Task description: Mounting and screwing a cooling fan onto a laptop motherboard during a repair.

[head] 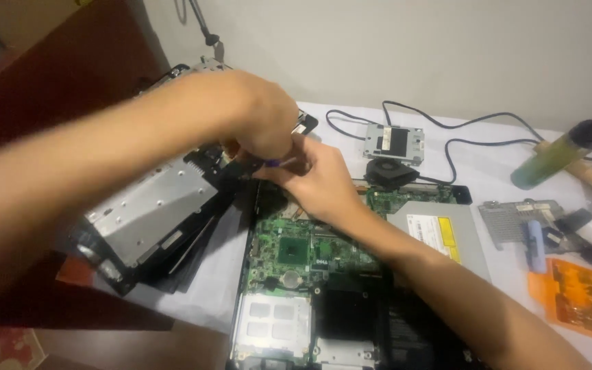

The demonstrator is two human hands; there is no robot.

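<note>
Both hands meet at twelve o'clock of the open laptop base (pixel 289 253): left hand (pixel 258 127) clenched on a purple-tipped tool (pixel 272 163), right hand (pixel 320 181) pinching something hidden.

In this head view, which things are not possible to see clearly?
- What the left hand and right hand pinch: the fingers hide it, and only a small purple bit shows.
- The left forearm: blurred by motion.
- The laptop base: its lower part is cut off by the bottom edge.
- The orange sheet: cut off by the right edge.
- The bottle: out of focus.
</note>
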